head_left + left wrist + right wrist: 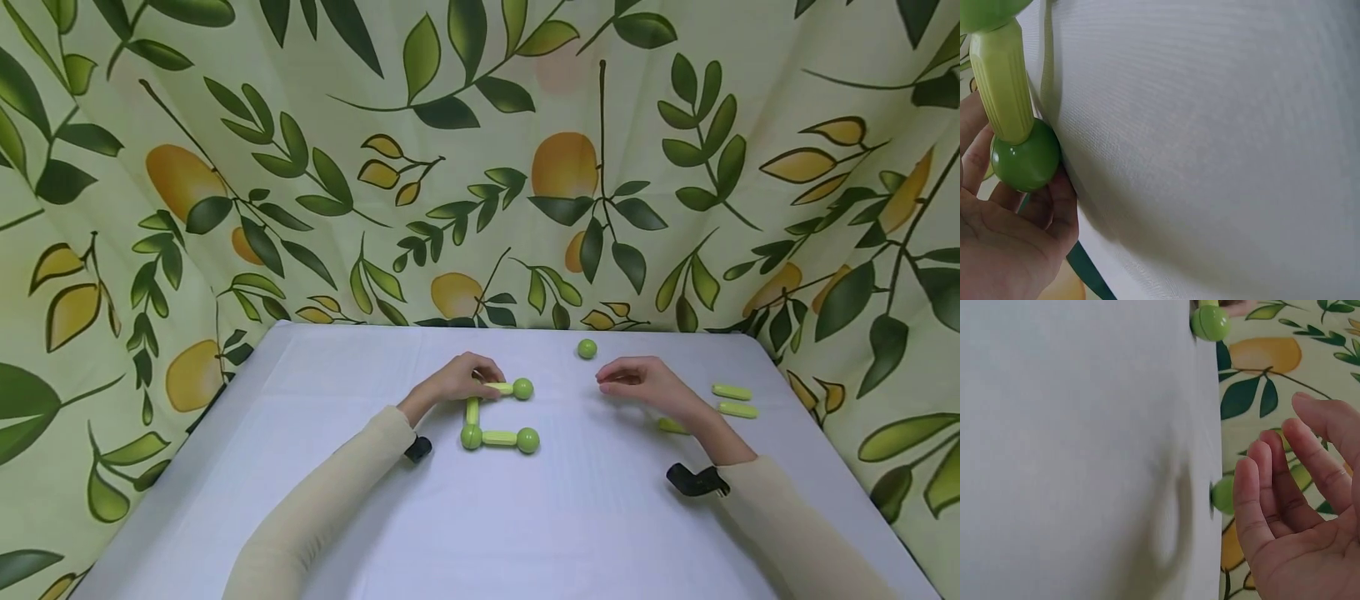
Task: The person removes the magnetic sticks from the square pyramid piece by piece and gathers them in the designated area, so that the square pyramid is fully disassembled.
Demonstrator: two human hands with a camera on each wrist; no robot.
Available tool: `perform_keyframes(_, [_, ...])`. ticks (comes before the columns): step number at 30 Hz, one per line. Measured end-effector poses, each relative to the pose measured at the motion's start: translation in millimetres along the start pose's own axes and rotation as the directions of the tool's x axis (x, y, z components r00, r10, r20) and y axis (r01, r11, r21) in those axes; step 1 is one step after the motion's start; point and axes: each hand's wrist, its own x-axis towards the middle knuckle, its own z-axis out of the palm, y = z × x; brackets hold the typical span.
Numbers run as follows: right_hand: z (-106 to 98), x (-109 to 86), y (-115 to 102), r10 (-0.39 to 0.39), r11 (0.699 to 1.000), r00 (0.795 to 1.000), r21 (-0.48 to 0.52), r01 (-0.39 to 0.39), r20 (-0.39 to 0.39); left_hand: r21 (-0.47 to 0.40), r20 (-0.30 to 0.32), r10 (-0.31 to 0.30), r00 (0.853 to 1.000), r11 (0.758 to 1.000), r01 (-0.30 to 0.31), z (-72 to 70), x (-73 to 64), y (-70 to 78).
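Note:
A C-shaped assembly of light green rods and darker green balls lies on the white table. Its lower rod (499,438) runs between two balls, and its upper rod (498,389) ends in a ball (522,388) at the right. My left hand (456,379) grips the far-left corner, where its fingers curl round a corner ball (1025,156); the head view hides that ball. To the right, my right hand (648,385) hovers over the table with fingers loosely bent and nothing in them. A loose green ball (587,348) sits beyond its fingertips.
Two loose light green rods (731,392) (738,410) lie at the table's right side. Another rod (672,426) is partly covered by my right forearm. Behind the table's far edge hangs a leaf-patterned curtain (480,208).

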Motion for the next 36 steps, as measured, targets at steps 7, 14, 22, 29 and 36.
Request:
perform_keyframes(7, [24, 19.6, -3, -0.034, 0.997, 0.998, 0.071, 0.03, 0.056, 0.015, 0.009, -0.009, 1.0, 1.0, 0.009, -2.9, -2.4, 0.4])
perform_keyframes(14, [49, 42.7, -5, -0.09, 0.995, 0.991, 0.058, 0.084, 0.097, 0.019, 0.011, 0.005, 1.0, 1.0, -0.005, -4.7, -2.9, 0.9])
perform_keyframes(22, [75, 67.5, -8, -0.155, 0.988, 0.98, 0.027, 0.153, 0.125, -0.021, 0.01, -0.03, 0.999, 0.999, 0.031, -9.5, -5.2, -2.5])
perform_keyframes(29, [87, 78.7, -12, -0.183, 0.983, 0.971, 0.013, 0.183, 0.154, -0.035, 0.007, -0.037, 0.999, 0.999, 0.037, -11.4, -6.2, -3.9])
perform_keyframes(36, [98, 84.2, -14, -0.202, 0.979, 0.961, 0.002, 0.206, 0.189, -0.042, 0.0, -0.058, 0.998, 0.997, 0.058, -10.5, -8.7, -4.1])
